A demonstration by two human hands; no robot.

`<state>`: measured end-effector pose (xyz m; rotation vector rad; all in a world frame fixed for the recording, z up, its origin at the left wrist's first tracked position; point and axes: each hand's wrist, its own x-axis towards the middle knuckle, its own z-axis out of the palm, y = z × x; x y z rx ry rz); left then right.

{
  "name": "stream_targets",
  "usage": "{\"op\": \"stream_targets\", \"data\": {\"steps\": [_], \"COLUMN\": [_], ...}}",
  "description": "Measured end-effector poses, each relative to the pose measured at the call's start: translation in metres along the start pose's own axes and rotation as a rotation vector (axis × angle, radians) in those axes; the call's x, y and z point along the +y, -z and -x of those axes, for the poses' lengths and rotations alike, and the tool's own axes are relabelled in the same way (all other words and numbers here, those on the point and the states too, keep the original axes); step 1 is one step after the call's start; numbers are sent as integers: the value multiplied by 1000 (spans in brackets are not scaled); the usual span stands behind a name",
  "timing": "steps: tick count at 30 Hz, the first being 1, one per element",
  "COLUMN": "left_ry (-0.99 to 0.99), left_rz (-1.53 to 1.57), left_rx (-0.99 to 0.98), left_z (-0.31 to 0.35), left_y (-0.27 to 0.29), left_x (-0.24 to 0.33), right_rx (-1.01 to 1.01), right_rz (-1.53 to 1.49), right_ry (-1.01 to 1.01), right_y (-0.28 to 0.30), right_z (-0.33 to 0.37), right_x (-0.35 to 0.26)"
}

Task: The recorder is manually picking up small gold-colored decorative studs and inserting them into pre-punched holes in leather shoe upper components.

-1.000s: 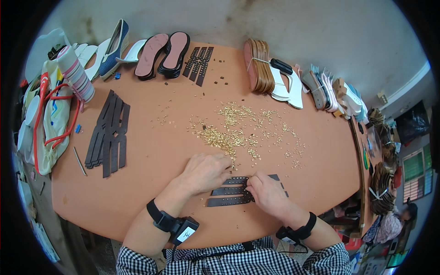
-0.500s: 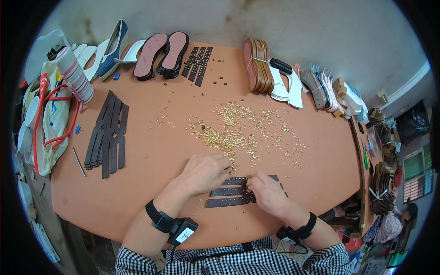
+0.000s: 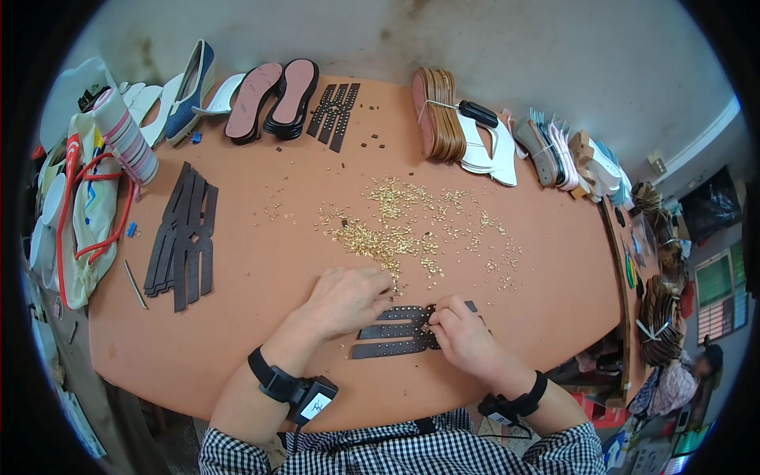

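A dark slotted shoe upper (image 3: 388, 348) studded with small metal rivets lies flat close in front of me. My right hand (image 3: 463, 332) is closed in a pinch over its middle, covering part of it; what the fingertips grip is hidden. At the upper's far left edge, my left hand (image 3: 348, 299) is closed with its fingers curled down toward the table. Anything in that pinch is too small or hidden to name. Just beyond the left fingertips begins a spread of tiny gold rivets (image 3: 372, 241).
Dark strap pieces (image 3: 186, 241) are stacked at left beside a metal rod (image 3: 135, 285). Another studded upper (image 3: 333, 117) lies at the back near pink-topped soles (image 3: 291, 99). Bundled soles (image 3: 434, 115) and white cutouts (image 3: 492, 150) stand at the back right. A striped bottle (image 3: 127, 138) is at left.
The whole view has shifted slightly. Both hands stay in nearly the same places, the left by the rivets and the right on the studded upper.
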<state>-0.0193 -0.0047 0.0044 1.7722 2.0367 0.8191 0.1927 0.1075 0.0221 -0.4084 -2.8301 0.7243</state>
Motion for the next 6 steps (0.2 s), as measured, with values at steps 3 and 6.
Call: {"op": "stream_targets", "data": {"steps": [3,6], "left_ry": [3,-3], "left_rz": [-2,-4], "left_rx": [0,2], "left_z": [1,1], "left_y": [-1,-1], "left_x": [-1,-2], "right_rx": [-14,-69], "right_rz": [27,15], "right_ry": [6,10], "right_y": [-1,-1], "right_z": [0,-2], "right_x": [-1,-1]}}
